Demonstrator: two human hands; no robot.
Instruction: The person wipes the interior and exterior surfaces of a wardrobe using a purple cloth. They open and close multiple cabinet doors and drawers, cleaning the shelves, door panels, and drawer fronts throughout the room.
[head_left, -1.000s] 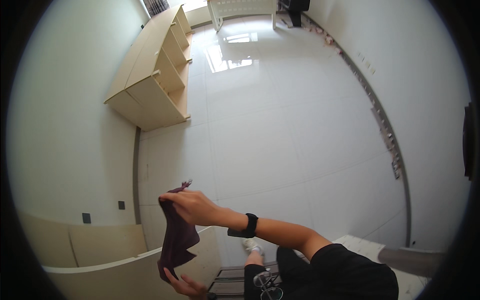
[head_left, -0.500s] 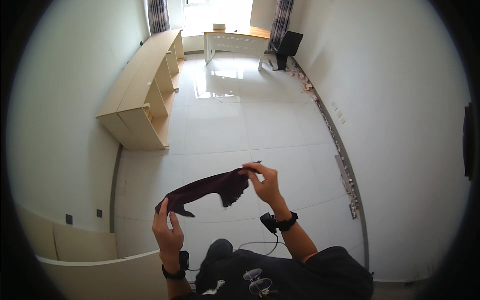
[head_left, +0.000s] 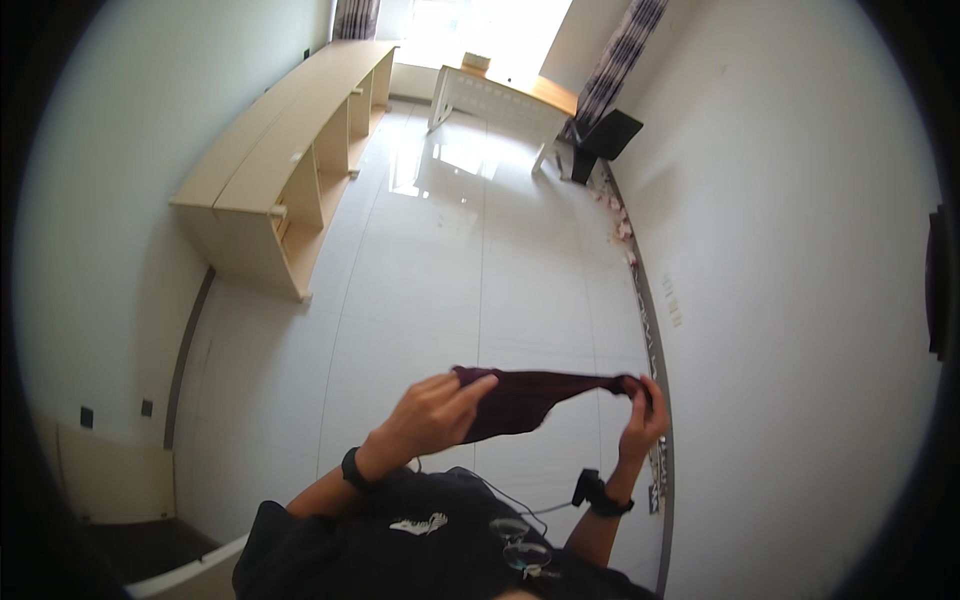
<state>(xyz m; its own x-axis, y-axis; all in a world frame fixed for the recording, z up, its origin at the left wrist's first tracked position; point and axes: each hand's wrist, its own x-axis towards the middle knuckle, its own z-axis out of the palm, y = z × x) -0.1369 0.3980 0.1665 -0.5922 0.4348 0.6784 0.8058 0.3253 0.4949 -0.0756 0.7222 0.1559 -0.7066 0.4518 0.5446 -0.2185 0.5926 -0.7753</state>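
Observation:
A dark maroon piece of cloth [head_left: 525, 400] is stretched in the air between my two hands, above the tiled floor. My left hand [head_left: 430, 415] grips its wider left end, fingers closed over the fabric with the index finger lying along it. At the other end, my right hand [head_left: 645, 415] pinches the cloth where it narrows to a bunched strip. The lower edge of the cloth sags beside my left hand. Both wrists wear black bands, with a black device on the right one and a thin cable running between them.
A long pale wooden shelf unit [head_left: 270, 150] lies along the left wall. At the far end stand a desk [head_left: 515, 88] with a small box on it and a black chair [head_left: 605, 140]. Small debris [head_left: 622, 230] lines the right wall's foot. A pale panel [head_left: 120, 470] is at lower left.
Both hands have moved right with the cloth, and the view has tilted. My left hand now grips over the cloth's end; the cloth is pulled straighter and bunched at the right.

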